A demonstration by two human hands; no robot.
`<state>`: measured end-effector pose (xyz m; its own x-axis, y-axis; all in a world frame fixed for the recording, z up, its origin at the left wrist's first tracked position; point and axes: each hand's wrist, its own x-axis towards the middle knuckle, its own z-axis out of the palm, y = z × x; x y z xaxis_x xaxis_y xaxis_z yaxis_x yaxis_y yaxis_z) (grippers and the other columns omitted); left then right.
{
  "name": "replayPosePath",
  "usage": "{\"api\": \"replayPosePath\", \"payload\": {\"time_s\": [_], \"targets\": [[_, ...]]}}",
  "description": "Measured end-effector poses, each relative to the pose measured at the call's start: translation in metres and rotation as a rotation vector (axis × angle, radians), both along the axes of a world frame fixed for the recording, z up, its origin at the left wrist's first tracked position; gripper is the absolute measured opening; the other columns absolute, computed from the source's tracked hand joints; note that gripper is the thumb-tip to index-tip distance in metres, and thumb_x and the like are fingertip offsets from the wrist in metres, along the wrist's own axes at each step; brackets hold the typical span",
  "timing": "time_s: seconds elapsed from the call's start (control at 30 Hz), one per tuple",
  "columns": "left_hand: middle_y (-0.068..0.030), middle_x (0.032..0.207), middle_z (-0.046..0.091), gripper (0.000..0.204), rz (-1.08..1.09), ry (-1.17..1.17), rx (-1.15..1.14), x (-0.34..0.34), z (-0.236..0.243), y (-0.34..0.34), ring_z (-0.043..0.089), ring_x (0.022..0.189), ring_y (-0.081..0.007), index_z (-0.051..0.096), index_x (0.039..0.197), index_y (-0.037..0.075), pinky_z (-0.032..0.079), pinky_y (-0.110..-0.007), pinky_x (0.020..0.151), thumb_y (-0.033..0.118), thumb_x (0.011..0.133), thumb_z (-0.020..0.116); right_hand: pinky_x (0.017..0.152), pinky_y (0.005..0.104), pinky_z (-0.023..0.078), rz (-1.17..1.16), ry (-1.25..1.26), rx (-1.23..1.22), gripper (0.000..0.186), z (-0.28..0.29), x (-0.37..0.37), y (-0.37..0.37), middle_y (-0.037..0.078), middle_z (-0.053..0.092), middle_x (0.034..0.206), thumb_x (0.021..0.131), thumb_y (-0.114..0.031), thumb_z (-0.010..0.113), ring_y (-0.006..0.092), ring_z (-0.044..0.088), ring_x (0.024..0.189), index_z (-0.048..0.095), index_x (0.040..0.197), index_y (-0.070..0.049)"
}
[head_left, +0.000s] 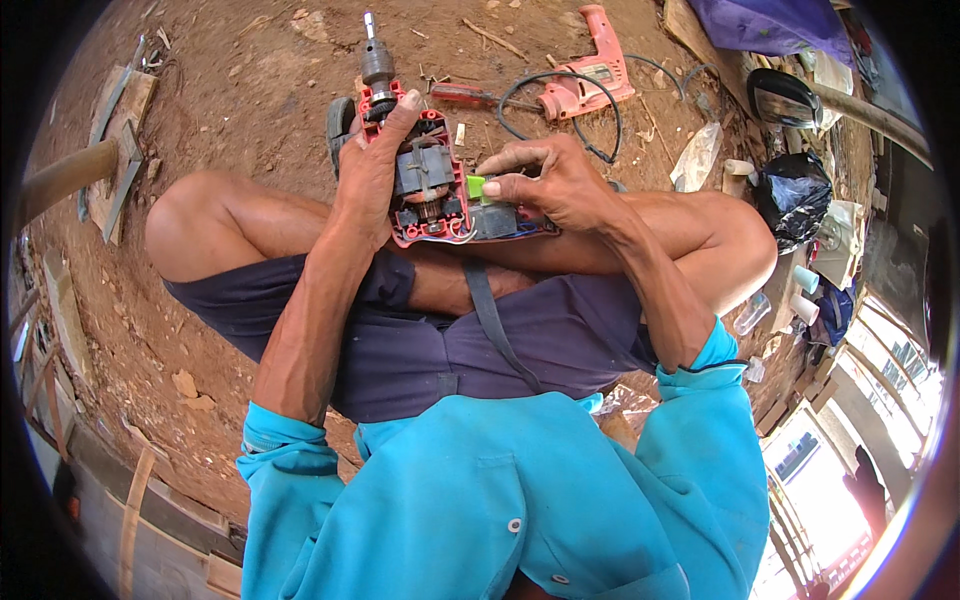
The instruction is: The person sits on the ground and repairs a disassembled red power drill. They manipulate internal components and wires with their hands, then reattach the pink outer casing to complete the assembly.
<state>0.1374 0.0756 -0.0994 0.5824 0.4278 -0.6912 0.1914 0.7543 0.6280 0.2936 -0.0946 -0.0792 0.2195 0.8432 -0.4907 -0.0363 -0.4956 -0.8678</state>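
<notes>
Earth (240, 120) scattered with wood (142, 100) surrounds left hand (368, 180) gripping an opened drill (425, 170) and right hand (556, 182) pinching something green (475, 188).

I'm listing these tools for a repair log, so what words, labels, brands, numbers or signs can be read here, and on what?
None can be read clearly enough to quote.
Pink drill: a pale patch, perhaps a label, on its side; too small to read.
Opened red tool, held in the left hand: no readable text on its visible parts.
</notes>
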Motion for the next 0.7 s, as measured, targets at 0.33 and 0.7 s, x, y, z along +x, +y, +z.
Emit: {"api": "replayPosePath", "payload": {"time_s": [0.33,0.7], "targets": [[-0.0017,0.084,0.071,0.028,0.001,-0.014,0.018,0.001,0.001,0.000,0.070,0.065,-0.0126,0.064,0.102,0.015,0.061,-0.030,0.056,0.041,0.101,0.071,0.058,0.0308,0.050,0.005,0.030,-0.176,0.033,0.014,0.002,0.006,0.008,0.075,0.082,0.089,-0.022,0.081,0.0121,0.063,0.067,0.079,0.110,0.003],[-0.0055,0.084,0.071,0.042,-0.030,-0.005,-0.074,-0.006,-0.001,0.001,0.070,0.065,-0.0160,0.068,0.104,0.010,0.058,-0.029,0.053,0.051,0.098,0.069,0.069,0.0351,0.055,0.165,-0.057,-0.008,0.039,0.012,0.011,0.002,0.016,0.078,0.092,0.085,-0.025,0.081,0.0208,0.070,0.075,0.078,0.110,0.005]]}}
